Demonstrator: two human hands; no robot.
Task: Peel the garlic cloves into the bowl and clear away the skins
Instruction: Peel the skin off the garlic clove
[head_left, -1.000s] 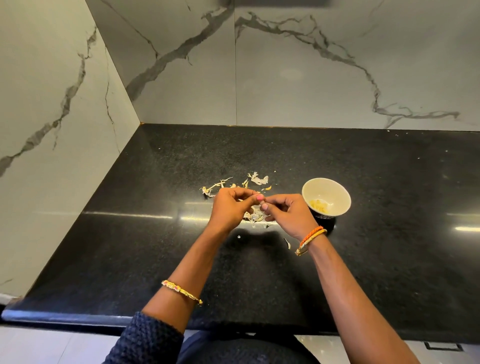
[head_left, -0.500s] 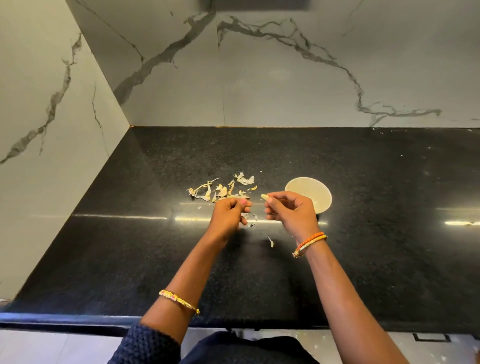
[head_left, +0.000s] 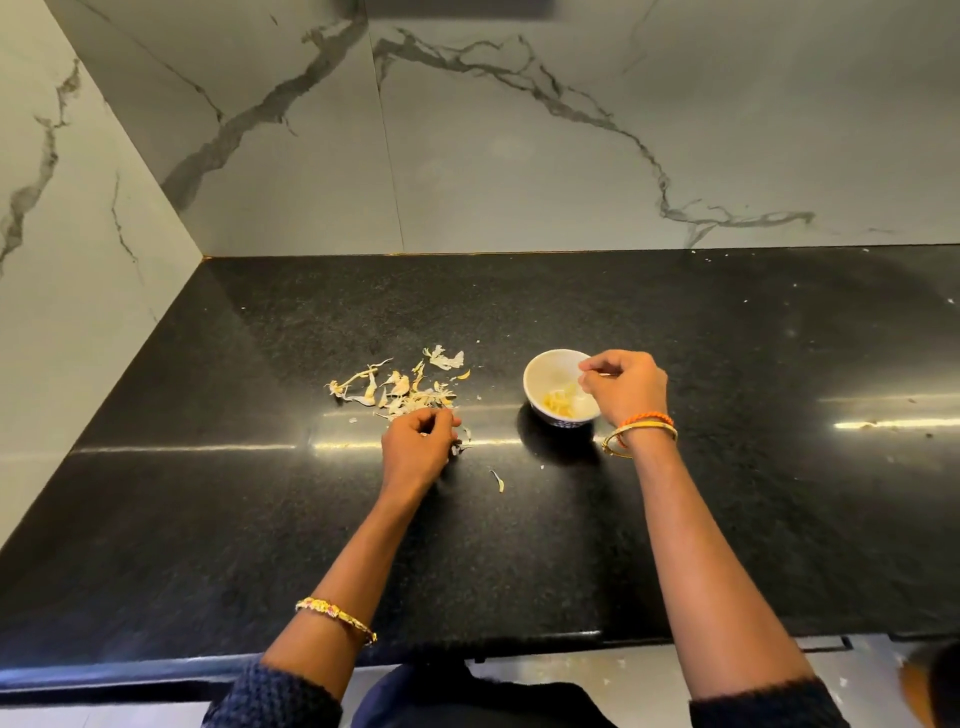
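Observation:
A small white bowl (head_left: 540, 366) with yellowish peeled garlic cloves (head_left: 560, 404) in it stands on the black counter (head_left: 519, 545). My right hand (head_left: 628, 387) hovers over the bowl's right rim with its fingers curled. A pale garlic clove (head_left: 602, 373) shows between thumb and forefinger. A scatter of dry garlic skins (head_left: 402, 387) lies left of the bowl. My left hand (head_left: 418, 449) sits at the near edge of that scatter, fingers curled round bits of garlic skin (head_left: 457, 448) that stick out beneath them.
One loose skin flake (head_left: 497, 480) lies nearer me, between my forearms. Marble walls (head_left: 519, 156) close the counter at the back and on the left. The counter's front edge (head_left: 156, 670) runs just before my elbows.
My hands have parted. The right hand carried the clove rightward over the bowl, which it hid before. The left hand dropped toward the skins.

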